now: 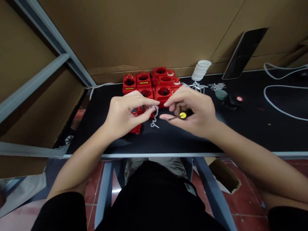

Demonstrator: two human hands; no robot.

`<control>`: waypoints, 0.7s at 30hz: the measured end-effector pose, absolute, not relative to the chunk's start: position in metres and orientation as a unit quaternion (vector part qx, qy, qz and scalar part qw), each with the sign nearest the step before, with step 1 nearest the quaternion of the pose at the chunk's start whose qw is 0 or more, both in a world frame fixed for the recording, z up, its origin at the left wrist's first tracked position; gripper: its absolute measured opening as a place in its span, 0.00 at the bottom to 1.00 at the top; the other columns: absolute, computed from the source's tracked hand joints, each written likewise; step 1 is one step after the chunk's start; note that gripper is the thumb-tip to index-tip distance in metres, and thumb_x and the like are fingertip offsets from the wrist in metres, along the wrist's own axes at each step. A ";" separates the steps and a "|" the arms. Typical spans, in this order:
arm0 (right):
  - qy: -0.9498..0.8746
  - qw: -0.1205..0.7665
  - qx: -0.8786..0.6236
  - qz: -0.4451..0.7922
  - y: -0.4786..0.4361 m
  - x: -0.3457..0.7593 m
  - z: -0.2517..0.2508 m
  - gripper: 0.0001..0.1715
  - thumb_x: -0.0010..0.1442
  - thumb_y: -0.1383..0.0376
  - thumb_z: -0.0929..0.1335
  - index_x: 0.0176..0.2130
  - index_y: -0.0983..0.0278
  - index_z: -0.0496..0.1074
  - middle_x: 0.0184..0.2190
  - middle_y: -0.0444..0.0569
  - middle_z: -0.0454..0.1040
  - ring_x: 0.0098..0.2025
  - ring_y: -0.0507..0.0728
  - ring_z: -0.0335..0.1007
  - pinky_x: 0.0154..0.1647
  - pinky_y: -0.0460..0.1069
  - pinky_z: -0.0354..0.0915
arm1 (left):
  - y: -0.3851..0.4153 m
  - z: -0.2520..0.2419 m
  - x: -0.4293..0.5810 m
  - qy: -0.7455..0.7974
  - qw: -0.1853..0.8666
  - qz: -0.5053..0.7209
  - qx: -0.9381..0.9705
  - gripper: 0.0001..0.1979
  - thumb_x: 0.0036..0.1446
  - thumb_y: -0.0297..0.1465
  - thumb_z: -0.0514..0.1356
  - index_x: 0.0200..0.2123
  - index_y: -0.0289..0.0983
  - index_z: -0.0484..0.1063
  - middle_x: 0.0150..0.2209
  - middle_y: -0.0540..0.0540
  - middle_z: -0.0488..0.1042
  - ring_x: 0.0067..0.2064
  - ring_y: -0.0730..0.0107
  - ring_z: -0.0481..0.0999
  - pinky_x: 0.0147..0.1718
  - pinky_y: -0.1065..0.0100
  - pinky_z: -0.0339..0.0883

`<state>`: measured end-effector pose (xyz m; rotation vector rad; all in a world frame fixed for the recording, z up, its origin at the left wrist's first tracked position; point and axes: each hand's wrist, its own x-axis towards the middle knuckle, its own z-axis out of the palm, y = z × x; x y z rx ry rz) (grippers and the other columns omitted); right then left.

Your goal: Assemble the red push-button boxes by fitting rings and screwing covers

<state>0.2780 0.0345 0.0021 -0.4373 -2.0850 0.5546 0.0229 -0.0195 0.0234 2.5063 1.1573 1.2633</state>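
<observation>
My left hand (127,112) pinches one end of a thin silvery chain (154,121) between thumb and fingertips, and the rest dangles above the black tabletop. A short way to the right, my right hand (196,107) has a screwdriver (183,115) with a black and yellow handle tucked in its palm. The shaft points left along the thumb. Its thumb and index finger are apart, close to the chain but not touching it. Behind both hands stand several red housings (164,92) with round openings; my left hand partly covers the nearest ones.
A leaning stack of white rings (201,70) stands at the back. Near it lie metal pins (197,86), small screws (217,86), a greenish round dish (221,94) and a black tape-like item (233,102). A dark panel (244,53) leans on the cardboard wall; white cable (271,102) loops at right.
</observation>
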 end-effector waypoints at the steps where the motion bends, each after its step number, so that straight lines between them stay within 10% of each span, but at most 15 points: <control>1: -0.841 0.470 -0.170 0.206 0.032 0.274 -0.002 0.12 0.68 0.59 0.81 0.46 0.58 0.79 0.38 0.46 0.79 0.30 0.53 0.71 0.32 0.51 0.69 | -0.021 0.024 0.024 0.385 0.063 0.416 0.822 0.07 0.72 0.30 0.71 0.49 0.43 0.90 0.37 0.48 0.88 0.38 0.67 0.85 0.42 0.66 0.80; 21: -0.835 0.498 -0.112 0.203 0.034 0.266 -0.016 0.14 0.64 0.79 0.74 0.43 0.61 0.78 0.39 0.46 0.78 0.32 0.50 0.70 0.30 0.46 0.67 | -0.025 0.021 0.029 0.401 0.219 0.427 0.780 0.02 0.69 0.32 0.73 0.43 0.42 0.88 0.39 0.49 0.89 0.39 0.67 0.86 0.44 0.68 0.80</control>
